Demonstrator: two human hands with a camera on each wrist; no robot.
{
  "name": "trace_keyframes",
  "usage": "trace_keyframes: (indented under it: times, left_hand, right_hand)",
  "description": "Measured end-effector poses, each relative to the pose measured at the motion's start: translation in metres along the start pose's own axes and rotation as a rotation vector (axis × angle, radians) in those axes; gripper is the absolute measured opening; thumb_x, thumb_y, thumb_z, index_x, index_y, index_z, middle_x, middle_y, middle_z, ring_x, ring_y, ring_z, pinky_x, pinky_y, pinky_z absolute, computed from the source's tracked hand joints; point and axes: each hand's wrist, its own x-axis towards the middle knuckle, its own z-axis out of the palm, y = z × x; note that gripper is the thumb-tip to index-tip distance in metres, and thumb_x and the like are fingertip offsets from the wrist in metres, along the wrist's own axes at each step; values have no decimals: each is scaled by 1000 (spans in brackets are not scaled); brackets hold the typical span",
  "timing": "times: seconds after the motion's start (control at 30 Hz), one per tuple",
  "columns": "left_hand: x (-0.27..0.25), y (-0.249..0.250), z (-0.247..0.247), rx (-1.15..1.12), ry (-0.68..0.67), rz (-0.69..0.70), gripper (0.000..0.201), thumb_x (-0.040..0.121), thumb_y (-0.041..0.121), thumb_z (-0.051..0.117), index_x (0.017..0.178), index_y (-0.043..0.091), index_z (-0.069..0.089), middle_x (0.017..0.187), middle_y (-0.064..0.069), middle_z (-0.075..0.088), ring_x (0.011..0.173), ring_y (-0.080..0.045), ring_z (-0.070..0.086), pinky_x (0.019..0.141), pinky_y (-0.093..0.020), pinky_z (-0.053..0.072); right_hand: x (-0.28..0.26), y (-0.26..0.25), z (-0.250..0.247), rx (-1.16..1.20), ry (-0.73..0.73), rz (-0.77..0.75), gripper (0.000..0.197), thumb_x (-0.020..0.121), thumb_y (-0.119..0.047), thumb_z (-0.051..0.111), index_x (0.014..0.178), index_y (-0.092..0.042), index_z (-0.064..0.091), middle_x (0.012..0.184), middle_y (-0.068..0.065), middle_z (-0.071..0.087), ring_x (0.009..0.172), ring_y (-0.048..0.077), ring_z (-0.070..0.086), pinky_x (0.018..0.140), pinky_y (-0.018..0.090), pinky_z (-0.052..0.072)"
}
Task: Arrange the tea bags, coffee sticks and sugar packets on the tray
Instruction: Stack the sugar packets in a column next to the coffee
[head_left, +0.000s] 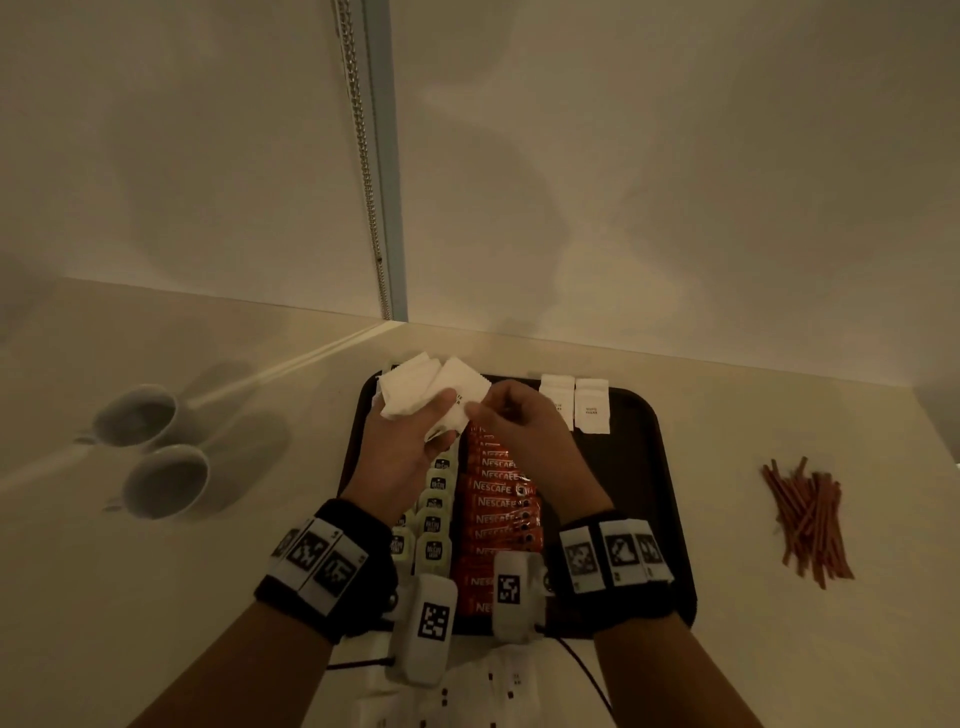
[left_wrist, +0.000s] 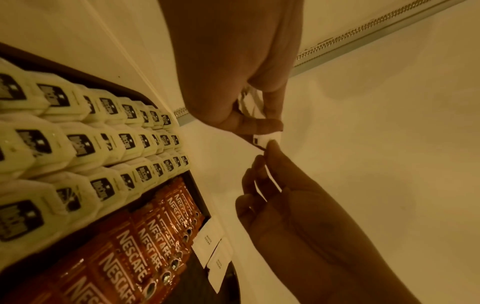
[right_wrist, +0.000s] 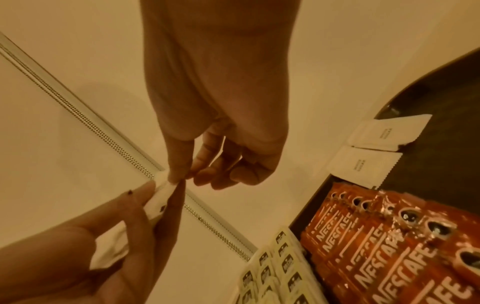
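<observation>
The left hand (head_left: 402, 447) grips a bunch of white paper sugar packets (head_left: 415, 389), and the right hand (head_left: 519, 431) pinches the edge of one packet from this bunch with thumb and fingertips. Under both hands lies the dark brown plastic tray (head_left: 644, 467). Below the left hand are rows of pale green tea bags (head_left: 434, 519), below the right hand the orange Nescafe coffee sticks (head_left: 496, 499). Just beyond the right hand two white sugar packets (head_left: 574, 405) lie side by side on the tray.

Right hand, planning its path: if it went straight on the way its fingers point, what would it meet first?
The right hand already pinches the sugar packets fanned in the left hand; it would likely push into them first.
</observation>
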Motion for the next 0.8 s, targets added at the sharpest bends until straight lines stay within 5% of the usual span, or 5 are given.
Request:
trace_keyframes:
  times: [0.2,0.33,0.47,0.6,0.8]
  left_hand:
    - [-5,3,-10,61,-46,5,45,89,0,59,131,13,53,116,-9,67,95,-18,69,58,-23,55]
    - [-6,0,-9,15,-71,14,48,86,-4,60,130,13,52,117,-9,67,99,-21,68,65,-23,56]
    - [-4,-1,-9,-92,-23,-44,37,91,-3,52,123,13,53,120,-8,61,107,-25,62,68,-26,58]
    - [-2,2,-14,-162,38,-99,25,91,-3,50,107,14,60,122,-12,58,113,-31,56,64,-29,60]
    - [2,2,-20,-152,71,-116,27,90,-2,51,110,13,60,129,-15,57,116,-33,55,64,-28,59]
  right_hand:
    - [-2,-4,-2,142,57,37,4,89,-19,61,89,-15,60,100,16,66,92,32,64,82,43,55]
    - [-5,-5,2,155,58,17,12,89,-12,60,102,-10,61,106,11,66,96,24,66,79,34,58]
    - [-4,7,-10,144,138,35,5,90,-13,58,94,-11,62,102,4,66,90,20,67,76,34,58]
    - [10,35,-47,-39,287,62,20,93,-10,53,112,-10,60,108,-3,63,96,11,63,74,21,55]
    - [28,94,-93,-372,421,213,26,93,-13,54,118,-11,55,118,7,60,105,22,59,91,41,52]
